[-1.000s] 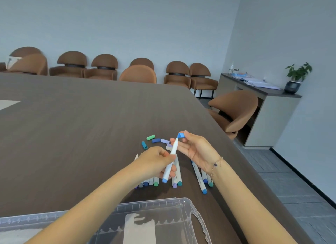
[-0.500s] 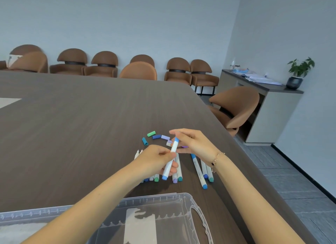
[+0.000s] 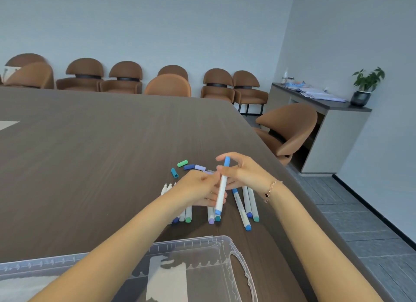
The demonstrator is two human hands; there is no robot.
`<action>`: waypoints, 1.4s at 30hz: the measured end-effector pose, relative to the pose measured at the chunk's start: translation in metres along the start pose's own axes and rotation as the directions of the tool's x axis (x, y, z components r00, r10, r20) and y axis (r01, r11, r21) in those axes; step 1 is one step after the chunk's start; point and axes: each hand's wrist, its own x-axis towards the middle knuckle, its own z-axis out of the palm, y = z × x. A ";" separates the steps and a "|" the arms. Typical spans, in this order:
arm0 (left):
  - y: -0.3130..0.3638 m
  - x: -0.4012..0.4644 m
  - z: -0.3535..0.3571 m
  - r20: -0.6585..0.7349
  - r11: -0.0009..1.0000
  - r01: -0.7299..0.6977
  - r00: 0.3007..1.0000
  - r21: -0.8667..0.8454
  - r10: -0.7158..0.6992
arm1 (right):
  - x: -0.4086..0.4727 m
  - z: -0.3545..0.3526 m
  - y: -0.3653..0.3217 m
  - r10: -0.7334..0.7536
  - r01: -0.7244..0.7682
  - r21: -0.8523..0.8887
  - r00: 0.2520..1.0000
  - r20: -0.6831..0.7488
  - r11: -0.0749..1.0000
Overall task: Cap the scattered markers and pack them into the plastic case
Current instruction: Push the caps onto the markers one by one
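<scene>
A white marker (image 3: 221, 187) with a light blue cap on its top end stands nearly upright above the dark table. My left hand (image 3: 198, 189) grips its lower body. My right hand (image 3: 244, 174) pinches it just under the cap, index finger stretched past the cap. Beneath my hands several markers (image 3: 241, 209) lie on the table, some with bare white tips at the left (image 3: 164, 188). Behind them lie loose caps: green (image 3: 182, 163), dark blue (image 3: 189, 166), lilac (image 3: 200, 167) and teal (image 3: 174, 173). The clear plastic case (image 3: 202, 240) sits open at the near edge, partly hidden by my left forearm.
The table's right edge (image 3: 299, 189) runs diagonally close to my right arm, with a brown chair (image 3: 290, 130) beyond it. More brown chairs line the back wall. A grey sideboard (image 3: 333, 139) with papers and a potted plant stands at the right.
The blue cap that my right hand held at the marker's tip now sits on the marker. The marker has tipped more upright between both hands.
</scene>
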 end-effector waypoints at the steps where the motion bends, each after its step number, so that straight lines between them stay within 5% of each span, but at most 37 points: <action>1: 0.001 0.006 0.000 -0.034 0.999 -0.001 0.999 0.052 0.003 | 0.000 -0.005 0.001 0.001 -0.002 -0.049 1.000 -0.024 0.999; 6: -0.017 0.023 0.010 -0.189 0.807 -0.055 0.961 0.589 0.203 | 0.004 -0.011 0.025 0.093 -0.133 -0.343 0.987 -0.130 0.930; 19: -0.018 0.032 0.032 -0.223 0.561 0.111 0.966 0.820 0.135 | 0.013 0.003 0.043 0.102 -0.175 -0.582 0.982 -0.157 0.794; 28: 0.009 0.012 -0.040 -0.194 0.780 0.076 0.979 0.621 0.058 | 0.048 0.013 0.013 -0.188 0.092 -0.587 0.977 -0.104 0.804; 36: -0.002 -0.011 -0.104 -0.194 0.936 0.172 0.974 0.306 -0.116 | 0.115 0.093 -0.006 -0.064 0.143 -0.570 0.986 0.156 0.809; 42: -0.009 -0.017 -0.105 -0.163 0.972 0.152 0.979 0.177 -0.123 | 0.112 0.102 -0.003 -0.089 0.143 -0.685 0.990 0.113 0.714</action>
